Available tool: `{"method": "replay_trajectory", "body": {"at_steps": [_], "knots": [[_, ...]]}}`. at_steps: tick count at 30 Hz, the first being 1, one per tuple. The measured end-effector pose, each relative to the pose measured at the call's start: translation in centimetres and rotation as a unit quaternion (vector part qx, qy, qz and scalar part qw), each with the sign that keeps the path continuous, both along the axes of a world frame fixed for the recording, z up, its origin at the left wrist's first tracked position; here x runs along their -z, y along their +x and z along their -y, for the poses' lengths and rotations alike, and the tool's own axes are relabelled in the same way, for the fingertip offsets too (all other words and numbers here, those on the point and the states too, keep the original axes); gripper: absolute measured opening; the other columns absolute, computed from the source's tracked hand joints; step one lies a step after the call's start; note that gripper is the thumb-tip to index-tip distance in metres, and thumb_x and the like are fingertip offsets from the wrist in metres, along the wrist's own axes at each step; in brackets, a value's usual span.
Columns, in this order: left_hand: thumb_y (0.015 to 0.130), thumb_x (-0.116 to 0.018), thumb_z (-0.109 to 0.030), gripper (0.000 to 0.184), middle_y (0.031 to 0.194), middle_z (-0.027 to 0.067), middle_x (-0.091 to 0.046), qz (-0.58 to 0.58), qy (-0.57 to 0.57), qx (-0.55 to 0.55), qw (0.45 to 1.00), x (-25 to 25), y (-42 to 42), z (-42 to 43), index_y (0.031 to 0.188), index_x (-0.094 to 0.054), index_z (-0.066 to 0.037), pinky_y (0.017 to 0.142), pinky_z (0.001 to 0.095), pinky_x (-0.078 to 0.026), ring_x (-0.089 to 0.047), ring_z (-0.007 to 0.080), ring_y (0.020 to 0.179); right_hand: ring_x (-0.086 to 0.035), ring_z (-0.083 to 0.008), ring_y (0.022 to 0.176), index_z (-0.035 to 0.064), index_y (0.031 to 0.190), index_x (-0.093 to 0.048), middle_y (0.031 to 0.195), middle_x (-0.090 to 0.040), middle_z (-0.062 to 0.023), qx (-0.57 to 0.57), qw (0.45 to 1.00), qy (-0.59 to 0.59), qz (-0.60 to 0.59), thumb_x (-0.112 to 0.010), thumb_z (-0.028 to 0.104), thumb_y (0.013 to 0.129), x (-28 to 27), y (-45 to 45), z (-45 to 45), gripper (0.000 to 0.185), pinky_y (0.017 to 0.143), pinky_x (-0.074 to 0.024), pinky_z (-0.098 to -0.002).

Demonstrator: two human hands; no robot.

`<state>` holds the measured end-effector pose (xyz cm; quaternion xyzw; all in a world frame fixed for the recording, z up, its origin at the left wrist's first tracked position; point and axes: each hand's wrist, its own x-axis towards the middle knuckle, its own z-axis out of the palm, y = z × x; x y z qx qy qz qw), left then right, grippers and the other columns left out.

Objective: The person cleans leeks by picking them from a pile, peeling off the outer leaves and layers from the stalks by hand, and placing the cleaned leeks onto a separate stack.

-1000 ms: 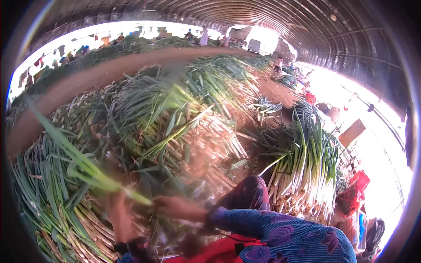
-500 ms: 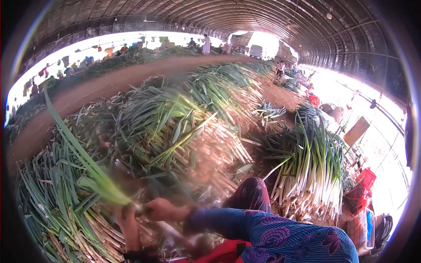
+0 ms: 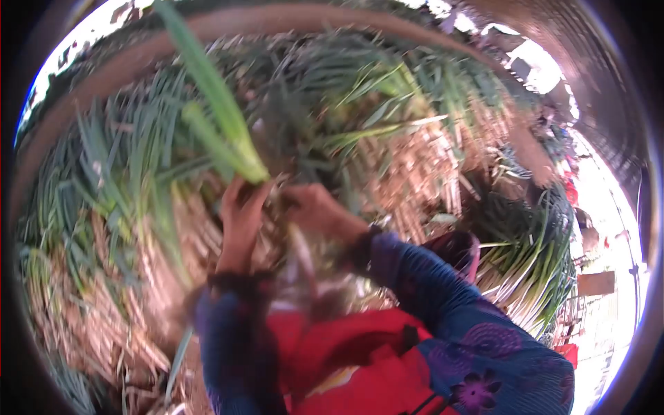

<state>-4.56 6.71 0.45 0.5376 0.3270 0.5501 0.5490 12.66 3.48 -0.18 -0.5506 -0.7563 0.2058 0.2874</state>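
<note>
A large green onion (image 3: 225, 114) slants up and left from between my hands, its broad leaves spread at the top. My left hand (image 3: 242, 214) is closed around it just under the leaves. Close beside on the right, my right hand (image 3: 318, 211) is curled shut at the same onion's stalk; its fingertips are blurred. The pale lower stalk runs down toward the red apron (image 3: 360, 353) and is smeared by motion. A heap of unpeeled green onions (image 3: 173, 235) lies beyond and left of my left hand.
Another heap of green onions (image 3: 408, 155) lies ahead to the right. Clean, white-stemmed green onions (image 3: 529, 263) are piled by my right knee (image 3: 456, 252). A dirt path (image 3: 277, 21) curves across the far side. A brown board (image 3: 596, 283) stands at right.
The view has tipped down and turned left, bringing more of the apron and left sleeve into sight. Both hands still hold the green onion, and its stalk stays between them.
</note>
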Motion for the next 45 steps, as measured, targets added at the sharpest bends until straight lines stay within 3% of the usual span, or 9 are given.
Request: {"method": "replay_trajectory", "body": {"at_steps": [8,16,21,22,23,29,33,40,45], "knots": [[0.087,-0.068,-0.019,0.025,0.094,0.0055,-0.070,0.006,-0.051,0.034,0.998,-0.7,-1.5,-0.5,0.108,-0.062,-0.007,0.063,0.0241,-0.049,-0.065,0.0119,0.084,-0.058,-0.0083,0.078,0.0016,0.105,-0.064,0.090,-0.063,-0.0007,-0.019,0.912,-0.230,-0.339,-0.057,0.017,0.088,-1.0,-0.6,1.2,0.024,0.068,-0.0489,-0.0237],[0.085,-0.072,-0.018,0.023,0.087,0.0015,-0.068,0.003,-0.021,0.002,1.000,1.1,-0.6,-0.8,0.104,-0.064,-0.007,0.062,0.0248,-0.049,-0.062,0.0090,0.077,-0.056,-0.0115,0.066,-0.0011,0.094,-0.064,0.072,-0.060,-0.0070,-0.023,0.974,-0.077,-0.211,-0.062,0.016,0.082,-0.6,-1.0,-0.5,0.021,0.059,-0.0467,-0.0300],[0.083,-0.074,-0.014,0.029,0.099,0.0047,-0.064,-0.174,0.046,-0.087,0.980,0.2,-1.0,0.4,0.109,-0.064,-0.005,0.075,0.0281,-0.050,-0.061,0.0134,0.088,-0.062,-0.0241,0.063,0.0011,0.090,-0.064,0.074,-0.061,-0.0183,0.010,0.998,-0.006,-0.069,-0.064,0.015,0.077,-1.5,-2.1,-0.5,0.020,0.058,-0.0482,-0.0362],[0.083,-0.072,-0.011,0.028,0.104,0.0066,-0.063,-0.070,0.104,-0.024,0.992,1.0,-1.1,0.2,0.109,-0.063,-0.003,0.081,0.0294,-0.049,-0.059,0.0164,0.094,-0.063,-0.0213,0.070,0.0051,0.096,-0.067,0.084,-0.064,-0.0190,0.004,0.997,0.081,-0.003,-0.063,0.012,0.077,-0.2,-1.8,-0.9,0.020,0.068,-0.0523,-0.0369],[0.084,-0.070,-0.007,0.025,0.103,0.0067,-0.063,0.031,-0.051,0.048,0.997,0.2,-0.7,0.2,0.107,-0.063,-0.001,0.082,0.0305,-0.048,-0.059,0.0170,0.095,-0.065,-0.0275,0.074,0.0048,0.099,-0.066,0.084,-0.065,-0.0186,-0.015,0.997,0.072,-0.023,-0.066,0.015,0.077,1.6,-0.8,-1.6,0.023,0.069,-0.0528,-0.0391],[0.087,-0.066,-0.007,0.020,0.096,0.0018,-0.062,-0.199,0.073,-0.122,0.970,4.0,-0.1,-0.5,0.105,-0.062,-0.001,0.080,0.0272,-0.046,-0.057,0.0123,0.090,-0.063,-0.0146,0.072,0.0046,0.098,-0.068,0.078,-0.068,-0.0105,0.027,0.987,-0.052,-0.148,-0.064,0.022,0.087,-0.8,-1.4,0.5,0.021,0.066,-0.0511,-0.0336],[0.088,-0.066,-0.009,0.017,0.091,0.0019,-0.064,-0.019,-0.057,0.009,0.998,0.5,0.0,1.2,0.103,-0.063,-0.002,0.080,0.0261,-0.046,-0.059,0.0116,0.086,-0.054,-0.0129,0.066,-0.0001,0.094,-0.064,0.073,-0.062,-0.0130,0.025,0.977,-0.095,-0.187,-0.061,0.020,0.085,-1.0,-1.0,1.4,0.022,0.060,-0.0459,-0.0347],[0.091,-0.061,-0.011,0.021,0.100,0.0105,-0.066,0.003,-0.074,0.059,0.996,-0.5,-1.1,1.3,0.109,-0.059,-0.001,0.083,0.0288,-0.048,-0.061,0.0170,0.092,-0.051,-0.0099,0.076,-0.0022,0.104,-0.058,0.084,-0.054,0.0004,-0.062,0.922,-0.197,-0.328,-0.056,0.023,0.084,-0.7,0.4,2.2,0.032,0.064,-0.0412,-0.0266],[0.094,-0.055,-0.009,0.025,0.104,0.0136,-0.065,0.063,-0.115,0.073,0.989,-2.7,-1.0,2.8,0.117,-0.055,0.001,0.088,0.0328,-0.049,-0.062,0.0218,0.098,-0.054,-0.0111,0.081,-0.0021,0.109,-0.058,0.088,-0.057,-0.0034,-0.040,0.916,-0.199,-0.346,-0.057,0.028,0.085,-1.5,1.4,2.7,0.038,0.069,-0.0446,-0.0276]]}}
